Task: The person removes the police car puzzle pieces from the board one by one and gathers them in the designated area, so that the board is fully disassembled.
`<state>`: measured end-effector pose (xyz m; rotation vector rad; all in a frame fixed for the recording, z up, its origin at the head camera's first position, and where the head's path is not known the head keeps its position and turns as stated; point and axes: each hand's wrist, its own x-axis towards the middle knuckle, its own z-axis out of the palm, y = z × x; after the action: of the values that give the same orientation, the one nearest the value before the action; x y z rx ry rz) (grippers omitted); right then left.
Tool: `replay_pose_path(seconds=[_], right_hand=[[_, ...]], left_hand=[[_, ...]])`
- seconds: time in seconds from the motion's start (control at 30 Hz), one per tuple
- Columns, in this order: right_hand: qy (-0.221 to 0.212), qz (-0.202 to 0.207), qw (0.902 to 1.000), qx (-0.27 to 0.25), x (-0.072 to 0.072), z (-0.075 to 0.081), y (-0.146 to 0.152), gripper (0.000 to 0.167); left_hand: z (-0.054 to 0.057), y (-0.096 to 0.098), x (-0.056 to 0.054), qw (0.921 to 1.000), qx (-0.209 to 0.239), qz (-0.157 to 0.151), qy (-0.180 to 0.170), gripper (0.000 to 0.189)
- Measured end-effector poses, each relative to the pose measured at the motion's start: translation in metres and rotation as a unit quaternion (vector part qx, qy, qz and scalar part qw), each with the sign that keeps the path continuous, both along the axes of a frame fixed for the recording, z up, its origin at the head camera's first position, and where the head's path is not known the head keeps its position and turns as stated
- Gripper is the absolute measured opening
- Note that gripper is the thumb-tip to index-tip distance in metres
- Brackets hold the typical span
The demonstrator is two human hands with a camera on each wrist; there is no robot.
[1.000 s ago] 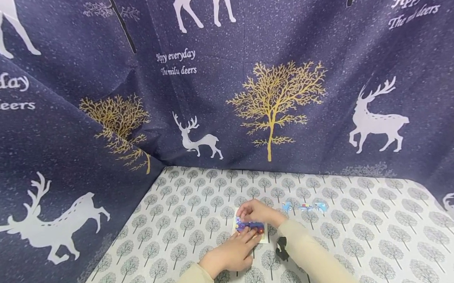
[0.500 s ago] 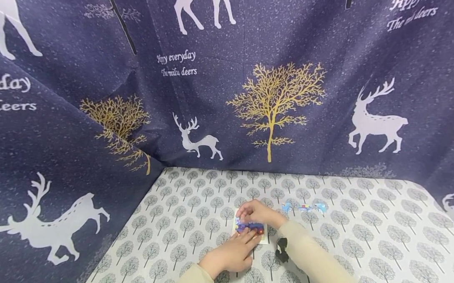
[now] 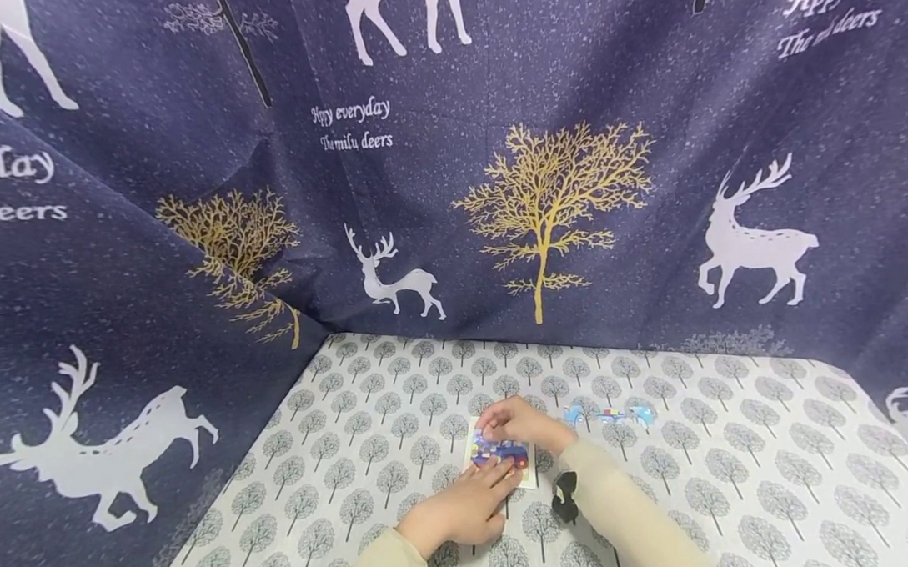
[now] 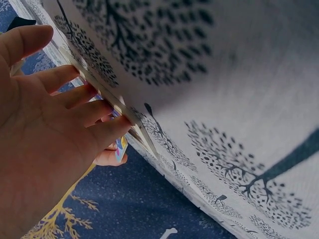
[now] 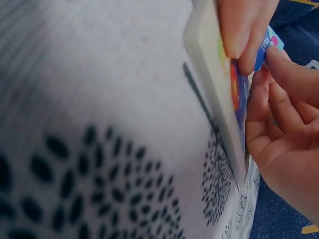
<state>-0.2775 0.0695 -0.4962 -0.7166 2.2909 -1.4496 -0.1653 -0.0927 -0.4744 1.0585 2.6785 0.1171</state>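
A small puzzle board (image 3: pixel 531 481) with a pale border and a colourful vehicle picture lies on the cloth in the head view. My left hand (image 3: pixel 465 502) rests on its near part with straight, spread fingers; in the left wrist view the fingertips (image 4: pixel 122 124) touch the board. Over the far part, my right hand (image 3: pixel 522 423) pinches a blue puzzle piece (image 5: pixel 261 54) between thumb and fingers. Lettering that looks like "POLICE" and a pink spot show on this piece in the right wrist view. It stands tilted, partly hidden by the fingers.
Several light-blue puzzle pieces (image 3: pixel 611 416) lie in a row to the right of the board. A tree-patterned cloth (image 3: pixel 385 453) covers the table. Dark blue curtains (image 3: pixel 421 193) with deer hang behind and on the left. A black strap (image 3: pixel 564 498) sits at the right wrist.
My right hand has shifted slightly up and to the right, and more of the board's coloured picture shows beneath it. The left hand stays in place.
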Motion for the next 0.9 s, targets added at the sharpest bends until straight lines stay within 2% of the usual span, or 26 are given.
replay_pose_path(seconds=[0.3, 0.5, 0.7, 0.9], right_hand=[[0.010, -0.003, 0.9999, 0.012, -0.003, 0.002, 0.004, 0.019], [0.007, -0.008, 0.9999, 0.001, 0.000, 0.010, 0.010, 0.022], [-0.005, -0.027, 0.9993, -0.027, 0.000, 0.016, 0.021, 0.023], [0.005, -0.049, 0.9988, -0.008, -0.001, 0.018, 0.035, 0.025]], left_hand=[[0.001, -0.001, -0.001, 1.0000, 0.006, -0.003, -0.005, 0.061], [0.001, -0.001, 0.000, 1.0000, 0.008, -0.005, 0.004, 0.061], [0.000, -0.001, 0.001, 0.9999, 0.011, -0.001, -0.003, 0.060], [0.000, -0.001, 0.001, 0.9999, 0.011, 0.000, -0.008, 0.060]])
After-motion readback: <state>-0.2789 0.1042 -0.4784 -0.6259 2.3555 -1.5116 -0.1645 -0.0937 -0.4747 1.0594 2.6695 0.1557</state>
